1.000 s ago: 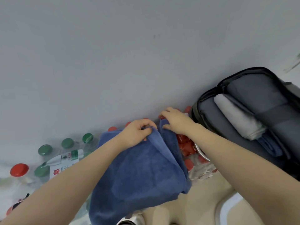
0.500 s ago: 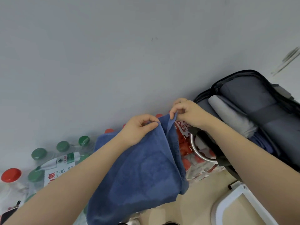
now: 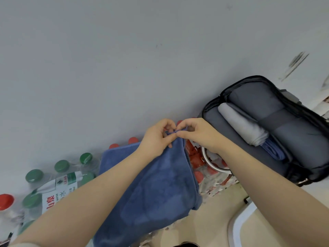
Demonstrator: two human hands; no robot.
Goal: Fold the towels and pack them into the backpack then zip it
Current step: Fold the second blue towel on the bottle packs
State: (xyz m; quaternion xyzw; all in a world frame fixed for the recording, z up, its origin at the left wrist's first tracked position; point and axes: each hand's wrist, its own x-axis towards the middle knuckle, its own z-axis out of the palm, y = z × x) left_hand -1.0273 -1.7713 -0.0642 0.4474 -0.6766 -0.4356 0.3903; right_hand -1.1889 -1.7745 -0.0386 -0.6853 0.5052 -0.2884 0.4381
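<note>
between pinching hands, blue towel

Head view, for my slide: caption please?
Both hands pinch a blue towel's corners together beside an open backpack.

bottles crowd the left; a metal bowl sits between the towel and the open backpack.

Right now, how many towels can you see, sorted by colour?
Blue towels: 2, one pinched by both the left hand and right hand, one in the backpack
Grey towels: 1, in the backpack
Total: 3
</note>
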